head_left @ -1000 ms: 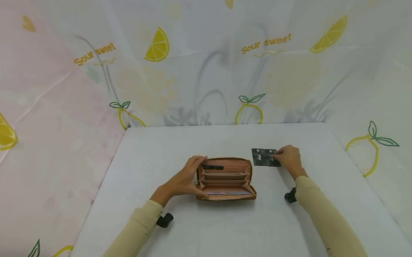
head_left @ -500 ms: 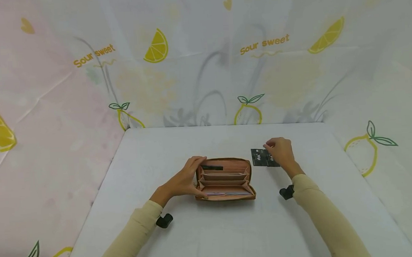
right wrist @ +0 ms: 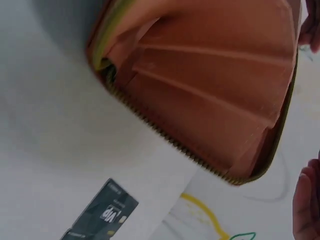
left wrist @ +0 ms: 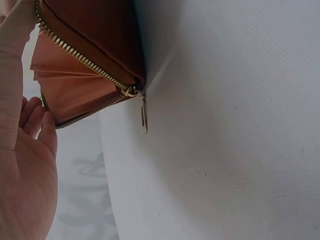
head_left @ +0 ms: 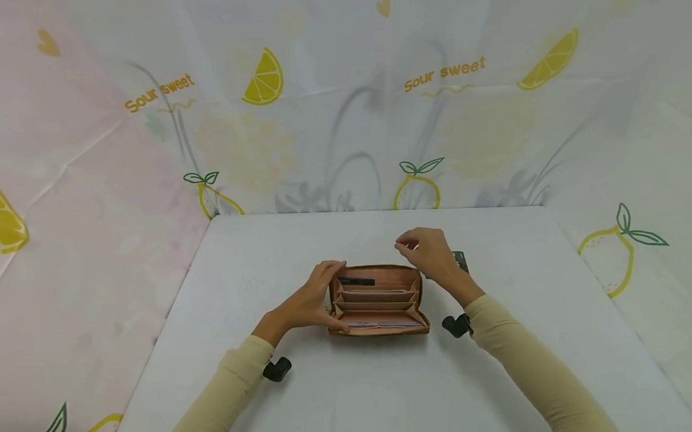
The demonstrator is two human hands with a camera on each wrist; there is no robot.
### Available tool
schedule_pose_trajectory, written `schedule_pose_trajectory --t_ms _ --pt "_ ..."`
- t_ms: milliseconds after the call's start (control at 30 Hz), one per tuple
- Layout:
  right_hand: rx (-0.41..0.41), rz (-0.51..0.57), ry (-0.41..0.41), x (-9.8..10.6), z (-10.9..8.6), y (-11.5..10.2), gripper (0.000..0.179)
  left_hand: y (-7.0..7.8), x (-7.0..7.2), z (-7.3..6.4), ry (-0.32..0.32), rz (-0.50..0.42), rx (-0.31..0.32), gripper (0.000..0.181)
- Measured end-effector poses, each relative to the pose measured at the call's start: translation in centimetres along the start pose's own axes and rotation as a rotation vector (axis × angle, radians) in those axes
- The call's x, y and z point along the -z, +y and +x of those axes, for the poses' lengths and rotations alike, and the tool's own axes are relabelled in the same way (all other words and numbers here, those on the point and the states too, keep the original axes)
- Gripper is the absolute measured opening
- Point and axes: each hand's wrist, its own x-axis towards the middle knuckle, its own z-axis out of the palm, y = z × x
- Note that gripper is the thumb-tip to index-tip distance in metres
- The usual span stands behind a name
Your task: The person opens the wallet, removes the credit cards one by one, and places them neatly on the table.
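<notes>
An unzipped brown wallet (head_left: 380,305) lies spread on the white table, its pleated pockets facing up. My left hand (head_left: 306,303) grips its left end, fingers on the back edge and thumb on the front edge. A dark card (head_left: 356,281) shows in the back slot, and pale paper edges show in the front section. My right hand (head_left: 433,254) hovers over the wallet's back right corner with loosely bent fingers, nothing visible between them. Behind that hand, black Vip cards (right wrist: 107,212) lie on the table, mostly hidden in the head view.
A metal zipper pull (left wrist: 144,115) hangs at the wallet's left end. Patterned fabric (head_left: 340,112) with lemon prints rises behind the white table (head_left: 355,398) and along its sides. Each wrist carries a black camera (head_left: 278,369).
My right hand has left the Vip cards and moved left to the wallet's back right corner. The cards stay on the table. My left hand keeps its hold on the wallet.
</notes>
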Motion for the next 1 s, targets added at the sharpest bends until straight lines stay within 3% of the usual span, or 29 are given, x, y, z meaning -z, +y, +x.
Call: schedule_pose_trajectory --t_ms 233,400,667,1000 --pt "0.165 0.060 -0.145 -2.2 0.1 -3.1 0.007 -0.1 0.0 -0.1 -0.004 -0.027 0.013 0.130" --pt "0.239 0.006 -0.232 -3.8 0.0 -3.9 0.008 -0.2 -0.1 -0.1 -0.012 -0.027 0.001 0.129" --pt "0.263 -0.080 -0.404 -5.0 0.2 -3.9 0.010 -0.4 -0.2 -0.3 0.011 -0.038 -0.030 0.128" --pt "0.278 -0.077 -0.567 -4.9 1.3 -4.6 0.014 -0.4 0.1 -0.5 0.006 -0.039 -0.018 0.129"
